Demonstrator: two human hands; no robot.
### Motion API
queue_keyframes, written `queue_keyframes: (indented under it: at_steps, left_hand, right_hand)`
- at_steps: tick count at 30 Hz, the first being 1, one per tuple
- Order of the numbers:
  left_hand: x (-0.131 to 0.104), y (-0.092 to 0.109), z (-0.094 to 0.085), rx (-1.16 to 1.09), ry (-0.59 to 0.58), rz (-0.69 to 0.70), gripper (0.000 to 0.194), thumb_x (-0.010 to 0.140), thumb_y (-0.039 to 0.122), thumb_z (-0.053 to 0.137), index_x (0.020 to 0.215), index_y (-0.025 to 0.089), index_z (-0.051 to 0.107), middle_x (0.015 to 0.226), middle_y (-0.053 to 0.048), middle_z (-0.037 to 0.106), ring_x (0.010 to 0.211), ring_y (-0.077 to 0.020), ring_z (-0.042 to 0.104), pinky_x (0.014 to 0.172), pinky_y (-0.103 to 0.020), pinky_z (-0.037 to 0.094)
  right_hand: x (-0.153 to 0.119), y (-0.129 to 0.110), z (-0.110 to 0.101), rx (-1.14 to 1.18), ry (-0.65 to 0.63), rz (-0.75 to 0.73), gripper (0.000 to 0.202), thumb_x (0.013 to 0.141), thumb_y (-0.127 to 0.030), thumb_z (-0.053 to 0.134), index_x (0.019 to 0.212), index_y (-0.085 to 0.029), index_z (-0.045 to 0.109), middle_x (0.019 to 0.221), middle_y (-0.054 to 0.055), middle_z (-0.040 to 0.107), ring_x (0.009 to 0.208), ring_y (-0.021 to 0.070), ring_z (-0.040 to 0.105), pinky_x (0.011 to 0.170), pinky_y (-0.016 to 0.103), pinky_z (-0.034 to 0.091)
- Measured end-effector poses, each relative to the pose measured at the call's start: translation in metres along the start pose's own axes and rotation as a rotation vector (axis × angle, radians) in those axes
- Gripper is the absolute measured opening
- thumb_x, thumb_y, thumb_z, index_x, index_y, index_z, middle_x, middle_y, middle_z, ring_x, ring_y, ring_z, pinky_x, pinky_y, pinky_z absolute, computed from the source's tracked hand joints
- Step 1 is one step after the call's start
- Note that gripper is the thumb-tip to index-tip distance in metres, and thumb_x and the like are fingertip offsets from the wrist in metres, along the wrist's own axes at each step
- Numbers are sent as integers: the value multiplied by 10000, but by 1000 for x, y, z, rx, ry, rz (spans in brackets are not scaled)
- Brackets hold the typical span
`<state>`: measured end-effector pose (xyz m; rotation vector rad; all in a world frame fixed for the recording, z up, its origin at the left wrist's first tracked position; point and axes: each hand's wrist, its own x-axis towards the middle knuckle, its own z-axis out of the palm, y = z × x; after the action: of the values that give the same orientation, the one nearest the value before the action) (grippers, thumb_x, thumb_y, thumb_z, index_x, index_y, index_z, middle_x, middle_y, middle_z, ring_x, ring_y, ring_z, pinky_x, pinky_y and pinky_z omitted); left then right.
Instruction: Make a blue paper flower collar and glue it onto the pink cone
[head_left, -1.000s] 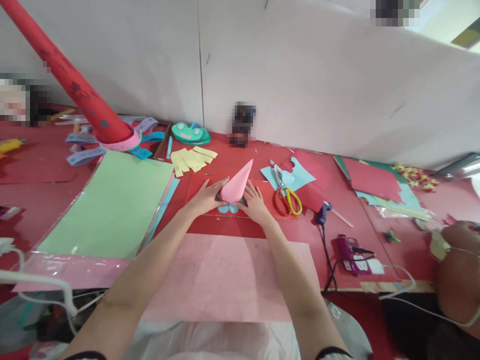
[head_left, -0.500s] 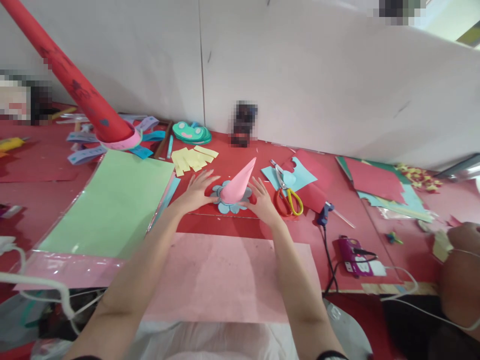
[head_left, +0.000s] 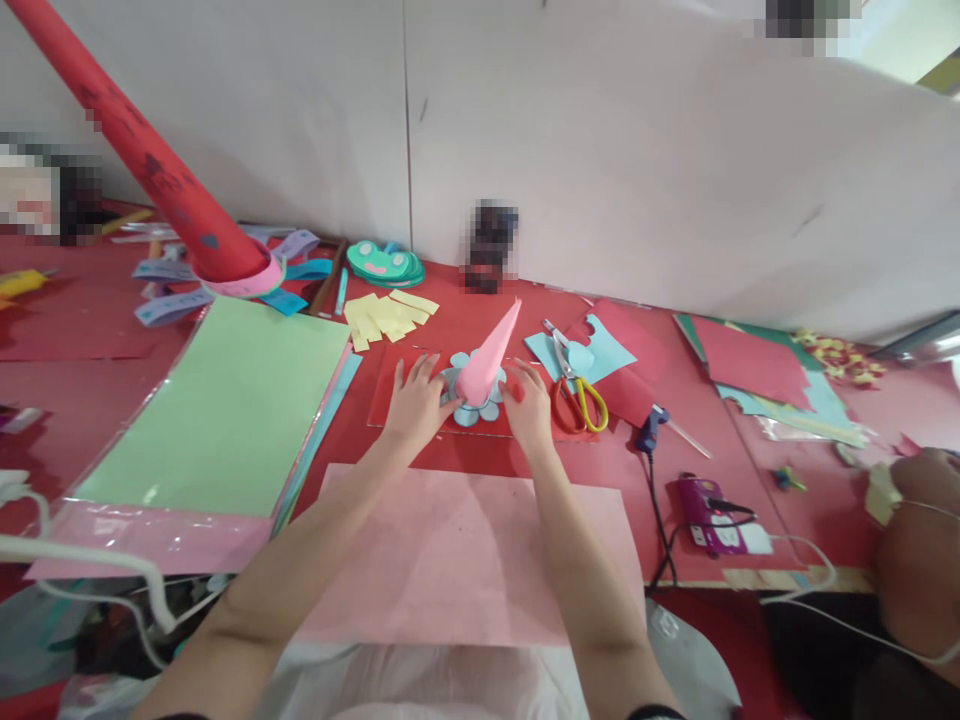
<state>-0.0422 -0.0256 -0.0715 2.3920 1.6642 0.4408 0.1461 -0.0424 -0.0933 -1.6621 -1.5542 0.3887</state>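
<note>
A pink paper cone (head_left: 489,358) stands with its tip leaning right on a light-blue paper flower (head_left: 466,413) with rounded petals. My left hand (head_left: 416,402) is at the flower's left side, its thumb and index finger at the petal edge and the other fingers bent above. On the opposite side, my right hand (head_left: 529,402) has its thumb and curled fingers closed at the right petals. The flower rests over a red sheet (head_left: 386,395). Just right of my right hand lie scissors (head_left: 577,395) with red and yellow handles.
Yellow paper strips (head_left: 386,318) and green frog-face cutouts (head_left: 386,264) lie behind. Green sheets (head_left: 225,400) are at left, beneath a tall red cone (head_left: 180,190). A pink sheet (head_left: 457,560) lies in front. At right are a glue gun (head_left: 651,428), its cord, and a purple power strip (head_left: 705,515).
The flower and cone have shifted slightly right, and the cone looks narrower. My left hand has moved right and both hands have closed in, with fingers less spread.
</note>
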Motion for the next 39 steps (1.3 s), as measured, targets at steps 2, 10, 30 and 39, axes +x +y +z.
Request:
queue_keyframes:
  at_steps: [2,10,30,39]
  left_hand:
    - [2,1,-1,-40,-10,-5,291,837,372,602,1049,177,633,1438,-148,430,1372,-296,339,1147,-541,187]
    - [13,-14,11,-125,-152,28,580,816,402,626,1351,254,457,1534,-142,270,1435,-320,181,1135,-591,110]
    - [18,-39,17,-263,34,-205,343,878,364,483,1161,195,578,1434,-126,450,1382,-264,330,1167,-509,129]
    - [19,-29,23,-364,50,-192,116,841,298,554,868,222,637,1384,-60,500,1362,-257,354,1162,-518,149]
  right_hand:
    - [-2,4,3,-7,-18,9,304,860,-242,491,1117,-220,651,1328,94,556,1253,232,487,1067,444,384]
    - [-7,23,19,-148,-144,-61,394,861,-253,478,1235,-226,598,1446,102,444,1387,293,325,1104,545,296]
    - [-9,6,9,149,-34,76,483,932,-447,352,1305,-188,516,1379,116,520,1314,232,446,1083,476,362]
    - [1,-37,9,354,-74,108,732,713,-509,675,1343,-203,458,1312,111,570,1221,273,530,1020,454,439]
